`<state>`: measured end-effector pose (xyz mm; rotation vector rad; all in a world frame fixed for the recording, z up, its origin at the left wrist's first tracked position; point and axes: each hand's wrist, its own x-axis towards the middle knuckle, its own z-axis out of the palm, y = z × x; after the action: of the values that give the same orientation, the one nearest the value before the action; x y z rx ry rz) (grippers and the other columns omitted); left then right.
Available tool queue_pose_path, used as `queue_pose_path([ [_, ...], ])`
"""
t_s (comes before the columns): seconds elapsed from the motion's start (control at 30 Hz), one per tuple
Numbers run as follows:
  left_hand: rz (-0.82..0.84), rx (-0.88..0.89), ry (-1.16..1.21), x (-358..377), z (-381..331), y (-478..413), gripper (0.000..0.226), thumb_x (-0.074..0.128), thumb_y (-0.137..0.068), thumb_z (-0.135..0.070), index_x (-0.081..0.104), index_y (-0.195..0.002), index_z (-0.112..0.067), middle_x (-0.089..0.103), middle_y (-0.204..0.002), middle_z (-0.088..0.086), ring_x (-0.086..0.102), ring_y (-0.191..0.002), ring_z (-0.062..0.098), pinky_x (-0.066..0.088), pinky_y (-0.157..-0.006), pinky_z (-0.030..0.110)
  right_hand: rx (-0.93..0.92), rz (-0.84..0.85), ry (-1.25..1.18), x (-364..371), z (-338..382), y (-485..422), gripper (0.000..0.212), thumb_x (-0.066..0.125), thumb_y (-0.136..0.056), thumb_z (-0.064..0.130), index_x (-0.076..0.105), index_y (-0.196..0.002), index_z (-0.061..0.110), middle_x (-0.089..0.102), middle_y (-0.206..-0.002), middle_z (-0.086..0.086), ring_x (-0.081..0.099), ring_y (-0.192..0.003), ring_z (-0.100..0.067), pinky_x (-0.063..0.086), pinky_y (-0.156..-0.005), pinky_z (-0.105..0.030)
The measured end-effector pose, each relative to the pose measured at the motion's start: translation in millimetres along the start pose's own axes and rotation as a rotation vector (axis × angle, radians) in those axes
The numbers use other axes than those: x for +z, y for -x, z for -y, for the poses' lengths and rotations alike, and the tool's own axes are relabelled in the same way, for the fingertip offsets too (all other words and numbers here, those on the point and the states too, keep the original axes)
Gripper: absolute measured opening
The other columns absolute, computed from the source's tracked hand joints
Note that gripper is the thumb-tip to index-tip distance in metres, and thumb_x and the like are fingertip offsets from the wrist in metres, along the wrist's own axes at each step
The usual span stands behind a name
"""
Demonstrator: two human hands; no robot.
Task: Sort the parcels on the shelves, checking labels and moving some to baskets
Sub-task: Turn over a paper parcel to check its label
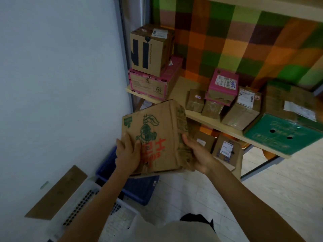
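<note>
From the head camera, a worn brown cardboard box printed with a green rabbit and red lettering point(157, 135) is held in the air in front of the shelf, above the baskets on the floor. The left hand point(128, 154) grips its near left edge, thumb on the printed face. The right hand point(197, 152) clasps the right side, its fingers hidden behind the box.

The box looks creased and softened at the corners. I judge it light to middling in weight, with walls that would give under a hard squeeze. Holding it at two opposite edges, or under the base, seems safest. No label shows on the face turned to the camera.

The pale wooden shelf board point(201, 117) carries many parcels, brown, pink and green. More sit on a lower level. Behind hangs a checked cloth in green, orange and brown point(244, 41). A white wall point(61, 75) stands to the left. On the pale plank floor point(201, 198) sit a blue plastic basket point(138, 189) and, nearer, a white perforated basket point(83, 203).
</note>
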<state>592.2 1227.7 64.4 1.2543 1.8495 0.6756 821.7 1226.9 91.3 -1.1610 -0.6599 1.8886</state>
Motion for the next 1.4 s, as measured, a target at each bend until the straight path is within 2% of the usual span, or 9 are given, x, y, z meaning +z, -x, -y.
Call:
queue_pose_path([
  [0.13,-0.006,0.012,0.139,-2.8,-13.3,2.5,0.089,0.031,-0.084,-0.079,0.035,-0.148,-0.018,0.022,-0.159,0.021,0.017,-0.147,0.039,0.014,-0.118,0.059,-0.105,-0.118,0.132,28.8,4.3,-8.2,0.067,0.077,-0.067,0.046,0.065,-0.126,0.016,0.073,-0.115,-0.010,0.071,-0.104,-0.026,0.058,-0.084,-0.038],
  [0.3,0.199,0.003,0.732,-0.9,-41.4,26.3,0.094,0.073,-0.063,-0.076,0.049,-0.139,-0.028,0.066,-0.129,0.003,0.065,-0.115,0.020,0.053,-0.099,0.044,-0.343,-0.027,0.547,66.5,6.4,-9.2,0.034,0.067,-0.091,0.043,0.065,-0.121,0.028,0.069,-0.119,0.004,0.067,-0.108,-0.013,0.056,-0.082,-0.020],
  [0.43,0.114,-0.021,0.905,-6.9,-46.7,40.0,0.066,0.064,-0.076,-0.053,0.059,-0.131,-0.018,0.073,-0.116,0.006,0.070,-0.107,0.023,0.056,-0.091,0.039,-0.283,0.131,0.620,71.9,16.9,-17.3,0.051,0.039,-0.101,0.055,0.053,-0.141,0.026,0.057,-0.138,0.001,0.055,-0.124,-0.014,0.047,-0.102,-0.031],
  [0.63,0.064,-0.103,1.163,-10.9,-45.5,69.8,0.060,0.039,-0.086,-0.063,0.059,-0.127,-0.024,0.072,-0.117,0.012,0.070,-0.104,0.028,0.061,-0.080,0.043,-0.362,0.066,0.749,25.8,46.4,-28.5,0.018,0.061,-0.098,0.023,0.065,-0.115,0.021,0.067,-0.117,0.003,0.065,-0.105,-0.013,0.057,-0.083,-0.024],
  [0.73,-0.037,-0.080,1.202,-1.4,-50.5,85.9,0.055,0.035,-0.088,-0.059,0.061,-0.122,-0.023,0.075,-0.105,0.010,0.074,-0.091,0.025,0.061,-0.065,0.037,-0.316,-0.046,0.792,-0.8,68.0,-36.3,0.028,0.069,-0.091,0.034,0.064,-0.117,0.024,0.068,-0.114,0.005,0.066,-0.105,-0.015,0.057,-0.083,-0.031],
  [0.8,-0.063,-0.088,1.220,6.1,-52.4,92.9,0.057,0.031,-0.090,-0.058,0.068,-0.113,-0.022,0.077,-0.099,0.009,0.075,-0.086,0.023,0.061,-0.062,0.035,-0.120,0.121,0.681,-15.2,79.4,-37.8,0.036,0.064,-0.092,0.041,0.063,-0.122,0.021,0.071,-0.112,0.002,0.069,-0.101,-0.016,0.057,-0.076,-0.025],
  [0.93,-0.088,-0.085,1.312,26.4,-55.7,100.9,0.072,0.019,-0.098,-0.058,0.082,-0.088,-0.027,0.076,-0.101,0.009,0.075,-0.088,0.022,0.061,-0.065,0.035,0.219,0.423,0.462,-36.0,82.9,-39.3,0.046,0.051,-0.096,0.044,0.057,-0.135,0.020,0.068,-0.127,-0.010,0.066,-0.115,-0.029,0.055,-0.096,-0.045],
  [1.2,-0.297,-0.178,1.210,68.8,-28.7,125.9,0.062,0.041,-0.089,-0.057,0.054,-0.136,-0.019,0.069,-0.123,0.015,0.069,-0.107,0.030,0.061,-0.078,0.041,0.180,0.332,0.573,-62.6,61.5,-53.8,0.060,0.076,-0.074,0.039,0.066,-0.128,0.015,0.073,-0.116,-0.010,0.070,-0.105,-0.029,0.055,-0.093,-0.045],
  [1.4,-0.412,-0.237,1.097,91.4,-23.8,139.7,0.050,0.031,-0.101,-0.052,0.059,-0.123,-0.017,0.076,-0.101,0.010,0.074,-0.089,0.026,0.060,-0.064,0.033,0.216,0.356,0.648,-66.5,47.7,-54.7,0.050,0.076,-0.080,0.037,0.065,-0.125,0.019,0.077,-0.101,0.000,0.074,-0.092,-0.019,0.059,-0.075,-0.033],
])
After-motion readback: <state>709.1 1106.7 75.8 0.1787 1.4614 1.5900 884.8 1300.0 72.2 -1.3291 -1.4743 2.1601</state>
